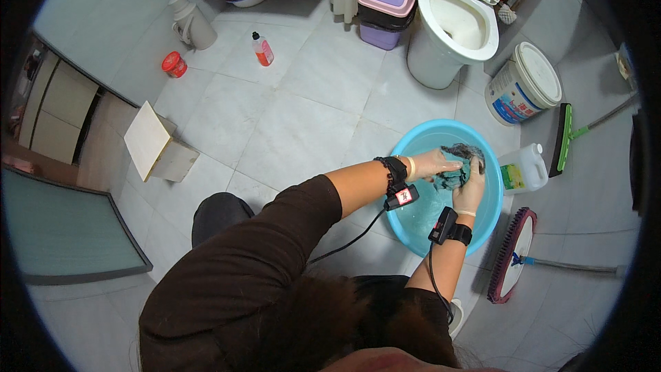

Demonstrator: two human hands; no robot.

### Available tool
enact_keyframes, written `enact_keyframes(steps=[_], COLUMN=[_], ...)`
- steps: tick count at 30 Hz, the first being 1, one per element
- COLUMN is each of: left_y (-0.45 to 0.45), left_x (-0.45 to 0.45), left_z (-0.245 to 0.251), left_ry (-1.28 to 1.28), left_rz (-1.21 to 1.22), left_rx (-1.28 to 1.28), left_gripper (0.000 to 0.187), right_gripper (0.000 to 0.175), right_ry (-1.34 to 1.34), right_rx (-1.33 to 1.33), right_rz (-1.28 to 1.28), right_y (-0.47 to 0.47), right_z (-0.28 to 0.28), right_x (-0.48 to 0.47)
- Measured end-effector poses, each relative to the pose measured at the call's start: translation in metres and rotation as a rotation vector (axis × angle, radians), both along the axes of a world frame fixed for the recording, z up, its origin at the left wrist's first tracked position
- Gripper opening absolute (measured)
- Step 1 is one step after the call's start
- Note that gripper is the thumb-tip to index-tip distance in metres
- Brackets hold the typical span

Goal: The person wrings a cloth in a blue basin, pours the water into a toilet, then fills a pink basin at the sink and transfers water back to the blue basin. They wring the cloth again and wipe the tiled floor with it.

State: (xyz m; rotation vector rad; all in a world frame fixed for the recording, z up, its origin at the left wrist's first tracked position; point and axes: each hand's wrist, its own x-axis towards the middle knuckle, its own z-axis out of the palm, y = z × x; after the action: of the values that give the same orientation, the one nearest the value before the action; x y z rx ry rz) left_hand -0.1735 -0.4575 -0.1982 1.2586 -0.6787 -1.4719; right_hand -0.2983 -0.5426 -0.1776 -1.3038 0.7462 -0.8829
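A light blue plastic basin point(497, 201) stands on the floor before me, with some water in its bottom. Over it, a wet, dark cloth-like item point(457, 178) with black and teal patches is bunched between my hands. My left hand point(433, 164), in a thin pale glove, pinches the bundle from the left, its thumb pointing right. From the right side my right hand point(470, 191), gloved likewise, grips the bundle, with dark strands over its fingertips. Parts of the item are hidden behind my fingers. A black device is strapped to each wrist, its cable trailing back.
Right of the basin are a translucent jug point(522, 169), a maroon-fringed mop head point(511, 256), a green squeegee point(564, 137) and a lidded bucket point(524, 83). A toilet point(439, 64), purple bin point(382, 33), pink-red bottle point(263, 51), thermos point(196, 26) and stool point(150, 139) stand farther off.
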Motion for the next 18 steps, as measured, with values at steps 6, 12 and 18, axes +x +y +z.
enact_keyframes(steps=[6,12,18], left_y=[0.013,-0.014,-0.011], left_x=[0.000,0.003,-0.043], left_z=[0.005,-0.016,-0.048], left_ry=[0.473,-0.400,-0.854], left_rz=[-0.249,-0.393,-0.074], left_rx=[0.048,0.184,0.053], left_gripper=[0.036,0.034,0.042], right_gripper=[0.022,0.020,0.018], right_ry=[-0.120,0.091,0.048], right_rx=[0.158,-0.047,0.097], right_rz=[0.372,0.340,0.141], right_y=[0.012,0.005,-0.008], right_z=[0.018,0.012,-0.042], right_x=[-0.002,0.002,0.004])
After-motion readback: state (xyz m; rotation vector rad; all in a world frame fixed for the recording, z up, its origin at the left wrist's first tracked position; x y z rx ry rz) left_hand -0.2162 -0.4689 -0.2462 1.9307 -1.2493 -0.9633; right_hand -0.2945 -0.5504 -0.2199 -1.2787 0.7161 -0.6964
